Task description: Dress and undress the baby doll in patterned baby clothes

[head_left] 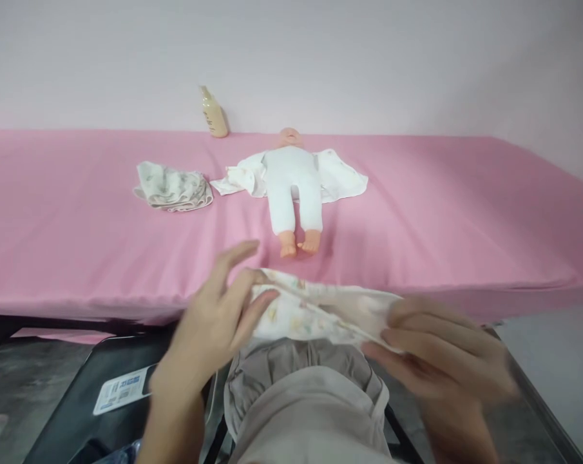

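Note:
A small white baby garment [301, 316] with a pale print is stretched sideways above my lap, its opening edge facing up. Its left end is pinched between the thumb and a finger of my left hand [223, 309], the index finger raised off the cloth. My right hand [446, 354], smeared by motion, grips the other end. Whether the garment is trousers or a top I cannot tell. Beyond it a baby doll [294, 171] lies on its back, feet towards me, on a spread white top [342, 175].
A pink-covered bed [440, 225] runs along the wall. A folded patterned cloth [172, 187] lies left of the doll, and a pale yellow pump bottle [214, 115] stands at the back. Below left, a black chair [73, 412] carries a phone-like white card [124, 390].

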A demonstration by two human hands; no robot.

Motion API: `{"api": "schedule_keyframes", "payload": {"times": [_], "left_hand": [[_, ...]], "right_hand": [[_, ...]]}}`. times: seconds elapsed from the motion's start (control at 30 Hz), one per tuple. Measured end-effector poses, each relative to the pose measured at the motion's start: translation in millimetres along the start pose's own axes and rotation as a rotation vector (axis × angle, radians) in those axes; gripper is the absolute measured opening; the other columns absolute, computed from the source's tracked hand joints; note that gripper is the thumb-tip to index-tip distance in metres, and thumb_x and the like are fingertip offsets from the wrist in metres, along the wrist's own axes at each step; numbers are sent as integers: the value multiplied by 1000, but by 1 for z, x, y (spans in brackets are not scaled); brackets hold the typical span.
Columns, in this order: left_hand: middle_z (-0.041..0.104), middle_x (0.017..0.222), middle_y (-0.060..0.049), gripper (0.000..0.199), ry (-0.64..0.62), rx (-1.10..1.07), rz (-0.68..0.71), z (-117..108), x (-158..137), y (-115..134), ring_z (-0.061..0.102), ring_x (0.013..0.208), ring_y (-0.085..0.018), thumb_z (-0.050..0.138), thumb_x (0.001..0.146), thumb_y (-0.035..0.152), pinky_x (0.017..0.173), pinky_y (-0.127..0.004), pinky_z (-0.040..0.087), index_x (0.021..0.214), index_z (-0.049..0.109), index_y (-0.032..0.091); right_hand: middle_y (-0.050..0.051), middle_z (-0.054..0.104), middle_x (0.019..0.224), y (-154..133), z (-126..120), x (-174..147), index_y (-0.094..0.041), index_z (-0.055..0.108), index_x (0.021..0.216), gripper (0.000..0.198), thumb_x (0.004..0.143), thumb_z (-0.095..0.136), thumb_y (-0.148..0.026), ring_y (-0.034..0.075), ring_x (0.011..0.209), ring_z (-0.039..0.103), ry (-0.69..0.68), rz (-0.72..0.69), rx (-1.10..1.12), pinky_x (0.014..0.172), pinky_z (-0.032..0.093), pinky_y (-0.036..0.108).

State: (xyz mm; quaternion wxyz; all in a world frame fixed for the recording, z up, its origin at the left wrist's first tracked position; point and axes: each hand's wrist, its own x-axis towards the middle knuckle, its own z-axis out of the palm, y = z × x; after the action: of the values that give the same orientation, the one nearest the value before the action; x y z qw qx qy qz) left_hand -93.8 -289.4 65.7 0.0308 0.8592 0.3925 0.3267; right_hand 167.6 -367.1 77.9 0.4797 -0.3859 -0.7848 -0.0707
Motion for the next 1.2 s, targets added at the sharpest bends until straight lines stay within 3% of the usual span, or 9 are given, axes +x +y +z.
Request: {"api": "schedule_keyframes", "payload": {"times": [0.1,0.2,0.33,0.47,0.7,0.87,0.97,1.07,1.2], "left_hand": [[67,79,-2,26,-249,-194,-158,53,-7,-16,65,70,-16,46,94,38,63,-26,52,83,58,18],[66,71,1,21,-98,-315,-210,76,-22,-21,63,65,-13,58,89,35,63,-23,50,77,59,18],[61,64,4,15,143,-434,-144,66,-34,-13,57,56,-8,70,79,22,56,-18,45,73,57,17],[62,67,5,17,245,-543,-136,54,-33,-12,56,56,-7,75,74,18,53,-16,44,80,60,18],[64,78,0,11,97,-452,-153,55,-29,-17,60,72,-11,71,77,13,67,-21,48,86,66,19],[66,93,-4,9,-11,-940,-210,40,-42,-10,65,89,-16,60,86,15,75,-26,53,93,58,21],[67,78,-2,7,-85,-1229,-140,32,-51,-10,64,68,-13,61,87,25,58,-21,51,91,58,21],[63,64,1,15,97,-1130,-193,41,-43,-10,57,52,-10,70,79,29,46,-17,45,79,60,18],[60,62,3,11,451,-729,-557,68,-18,18,54,49,-7,69,79,23,44,-15,43,79,60,17]], "right_hand": [[-2,53,58,15,38,-28,-20,51,70,23,78,69,-7,11,59,54,4,62,-25,56,51,24],[-1,53,63,24,53,-47,-19,51,69,23,77,69,-7,13,66,58,50,175,-30,59,52,24],[8,63,89,25,43,-47,-18,54,65,21,76,72,-12,19,88,68,87,304,12,61,56,23],[11,69,111,27,28,-39,-18,57,64,22,76,74,-23,24,96,70,-136,411,235,73,60,29],[3,75,80,26,21,-46,-19,55,64,23,77,73,-26,15,64,70,-177,666,214,48,50,19],[0,74,77,10,14,-48,-21,60,69,20,70,79,-14,15,68,71,-13,627,463,56,57,19],[-2,75,81,5,4,-51,-22,61,66,21,67,82,-17,13,62,70,-52,544,759,53,56,18],[-1,75,79,9,6,-46,-21,61,61,22,68,82,-23,14,58,69,-153,557,773,47,54,18],[2,75,82,5,36,-19,-20,68,75,9,77,73,-28,14,62,69,144,800,97,51,55,20]]}}
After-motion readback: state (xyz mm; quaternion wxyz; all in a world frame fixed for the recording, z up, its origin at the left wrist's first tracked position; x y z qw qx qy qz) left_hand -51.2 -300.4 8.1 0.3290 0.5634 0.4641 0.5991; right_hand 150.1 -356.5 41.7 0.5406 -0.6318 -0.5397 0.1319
